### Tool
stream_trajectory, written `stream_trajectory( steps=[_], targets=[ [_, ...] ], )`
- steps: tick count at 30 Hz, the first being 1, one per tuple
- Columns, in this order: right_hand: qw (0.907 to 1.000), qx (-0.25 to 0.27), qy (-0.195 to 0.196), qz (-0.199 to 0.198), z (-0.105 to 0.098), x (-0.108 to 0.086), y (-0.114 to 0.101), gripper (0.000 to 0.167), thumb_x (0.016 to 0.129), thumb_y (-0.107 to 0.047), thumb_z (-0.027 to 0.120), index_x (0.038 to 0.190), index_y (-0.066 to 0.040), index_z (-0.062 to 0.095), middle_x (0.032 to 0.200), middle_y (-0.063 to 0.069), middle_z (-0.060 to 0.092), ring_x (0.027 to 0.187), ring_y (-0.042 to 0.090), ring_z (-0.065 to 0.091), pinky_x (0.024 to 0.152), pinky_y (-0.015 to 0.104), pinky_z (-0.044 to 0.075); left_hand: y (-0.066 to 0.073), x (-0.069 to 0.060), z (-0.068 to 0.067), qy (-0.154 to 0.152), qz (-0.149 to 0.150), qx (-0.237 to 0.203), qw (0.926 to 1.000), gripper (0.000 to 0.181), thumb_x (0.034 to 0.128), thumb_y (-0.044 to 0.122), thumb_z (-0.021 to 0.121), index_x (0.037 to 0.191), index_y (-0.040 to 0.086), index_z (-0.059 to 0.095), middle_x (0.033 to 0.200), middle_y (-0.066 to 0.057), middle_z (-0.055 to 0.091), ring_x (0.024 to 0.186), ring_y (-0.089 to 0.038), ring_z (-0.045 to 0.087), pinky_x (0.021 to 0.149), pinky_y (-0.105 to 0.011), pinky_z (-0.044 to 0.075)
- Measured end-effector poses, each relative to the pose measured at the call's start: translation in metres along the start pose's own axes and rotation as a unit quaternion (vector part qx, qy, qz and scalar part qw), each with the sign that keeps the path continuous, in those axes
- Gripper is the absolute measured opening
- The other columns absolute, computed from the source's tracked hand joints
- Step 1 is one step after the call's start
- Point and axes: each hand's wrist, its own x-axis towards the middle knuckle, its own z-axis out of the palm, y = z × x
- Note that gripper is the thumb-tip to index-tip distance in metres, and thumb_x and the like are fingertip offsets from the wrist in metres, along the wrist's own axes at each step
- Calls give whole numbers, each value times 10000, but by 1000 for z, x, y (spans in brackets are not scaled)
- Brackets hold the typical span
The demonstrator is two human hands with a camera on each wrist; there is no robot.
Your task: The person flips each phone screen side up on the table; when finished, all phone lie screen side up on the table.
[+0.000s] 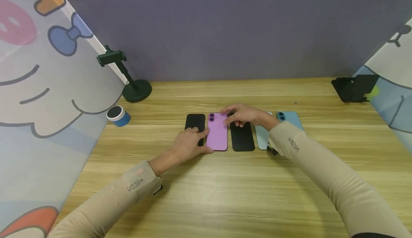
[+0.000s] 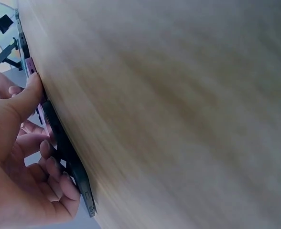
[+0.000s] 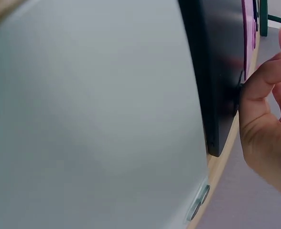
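A purple phone (image 1: pixel 217 137) lies back side up in a row of phones on the wooden table. My left hand (image 1: pixel 186 143) holds its lower left, thumb at the bottom corner and index finger at the left edge. At its upper right, my right hand (image 1: pixel 246 114) grips the corner between thumb and index finger. The left hand partly covers a black phone (image 1: pixel 195 120). Another black phone (image 1: pixel 242 137) lies under my right hand. A pale phone (image 3: pixel 107 105) fills much of the right wrist view. My right sleeve partly hides the light blue phone (image 1: pixel 291 119).
A dark green phone stand (image 1: pixel 136 91) rises at the back left, with a blue and white jar (image 1: pixel 119 116) before it. A black folding stand (image 1: pixel 355 87) sits at the back right. Behind the table (image 1: pixel 206 198) stands a grey partition (image 1: pixel 225 30).
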Motion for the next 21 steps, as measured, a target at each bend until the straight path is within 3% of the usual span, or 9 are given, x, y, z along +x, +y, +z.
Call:
stream_trajectory(
  steps=[7,12,17,21],
  targets=[
    [9997,211,-56,121,-4,4,2,535,930,-230,720,1440,-186,566,1433,76,539,570,96,483,538,255,440,0,0,-1,-66,-7,-152,9999,856,835,648,680,1505,159,464,1087,-130,660,816,-189,548,665,-323,478],
    [9994,276,-78,167,-5,7,3,513,928,-218,718,1421,-171,586,1371,82,602,549,85,468,533,252,422,0,0,-2,-137,-19,-188,9997,855,841,644,675,1512,166,449,1135,-139,660,865,-204,576,695,-339,503],
    [9993,312,-29,225,-7,8,3,497,930,-206,716,1412,-186,597,1239,8,658,543,84,464,535,251,419,0,0,-3,-205,-11,-297,9993,855,845,630,678,1517,161,436,1136,-137,653,870,-208,573,707,-348,512],
    [9992,345,-4,215,-8,10,2,500,926,-210,724,1411,-205,600,928,-41,671,540,86,466,536,253,417,0,-1,-3,-183,5,-324,9993,852,844,620,683,1516,159,437,1110,-133,652,843,-196,557,685,-334,499]
  ],
)
